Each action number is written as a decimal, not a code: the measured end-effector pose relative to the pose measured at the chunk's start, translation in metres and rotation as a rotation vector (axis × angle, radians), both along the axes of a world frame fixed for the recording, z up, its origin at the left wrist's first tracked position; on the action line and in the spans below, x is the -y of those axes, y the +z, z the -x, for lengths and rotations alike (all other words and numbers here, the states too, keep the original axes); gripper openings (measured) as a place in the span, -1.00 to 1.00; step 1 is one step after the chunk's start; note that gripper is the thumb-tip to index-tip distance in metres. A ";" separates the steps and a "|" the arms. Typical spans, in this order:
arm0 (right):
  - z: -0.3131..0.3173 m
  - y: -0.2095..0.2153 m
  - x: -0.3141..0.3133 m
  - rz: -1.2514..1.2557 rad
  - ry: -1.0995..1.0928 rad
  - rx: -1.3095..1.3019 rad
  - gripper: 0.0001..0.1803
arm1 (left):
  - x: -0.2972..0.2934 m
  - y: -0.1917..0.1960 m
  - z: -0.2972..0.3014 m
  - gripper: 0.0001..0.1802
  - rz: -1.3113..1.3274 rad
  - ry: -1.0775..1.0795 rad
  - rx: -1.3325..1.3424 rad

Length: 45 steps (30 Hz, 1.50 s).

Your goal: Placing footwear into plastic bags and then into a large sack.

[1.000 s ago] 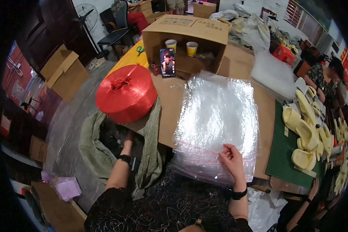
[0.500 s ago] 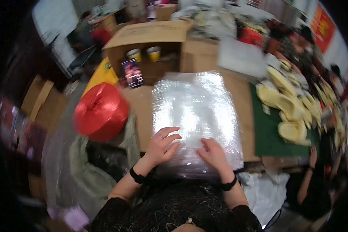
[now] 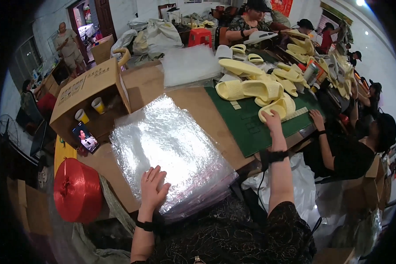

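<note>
Our left hand (image 3: 153, 188) lies open on the bags (image 3: 180, 152), thumb apart from the fingers; they are wrinkled, glossy clear film, stacked at the near edge of the surface (image 3: 141, 83). Our right hand (image 3: 273, 122) has its fingers at the rounded end of a slipper (image 3: 282, 105); we cannot tell whether they pinch it. Pale yellow, broad-strapped, it lies near that same edge, on a flat green mat (image 3: 233, 123) under more slippers (image 3: 251, 88).
</note>
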State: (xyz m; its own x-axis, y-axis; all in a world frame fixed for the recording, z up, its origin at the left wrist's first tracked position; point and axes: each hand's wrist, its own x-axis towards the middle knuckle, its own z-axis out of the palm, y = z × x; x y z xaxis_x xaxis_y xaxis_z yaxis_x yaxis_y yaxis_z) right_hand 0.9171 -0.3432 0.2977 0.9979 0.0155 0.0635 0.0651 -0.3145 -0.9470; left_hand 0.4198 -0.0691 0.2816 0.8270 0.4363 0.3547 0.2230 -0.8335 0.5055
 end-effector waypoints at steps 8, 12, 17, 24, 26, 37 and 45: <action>-0.031 -0.004 -0.019 0.503 -0.200 -0.405 0.06 | 0.003 0.001 0.007 -0.54 0.027 0.050 -0.015; -0.021 -0.002 -0.020 0.481 -0.433 -0.377 0.12 | 0.005 0.006 0.005 -0.53 0.035 0.030 -0.022; -0.013 0.010 -0.045 -0.205 -0.389 0.036 -0.28 | 0.004 0.005 0.005 -0.54 0.017 0.024 -0.027; 0.050 0.089 -0.082 -0.475 -0.030 0.488 -0.49 | 0.003 0.004 0.004 -0.53 0.012 0.023 0.003; 0.083 0.113 -0.088 -0.664 0.132 0.460 -0.48 | 0.001 0.001 0.005 -0.54 0.006 0.043 -0.004; 0.213 0.151 -0.114 -1.016 0.496 -0.292 -0.61 | -0.002 -0.004 0.005 -0.52 0.005 0.011 -0.002; 0.211 0.052 -0.148 -0.592 0.754 -0.598 -0.64 | -0.001 -0.006 0.006 -0.49 0.015 0.045 -0.011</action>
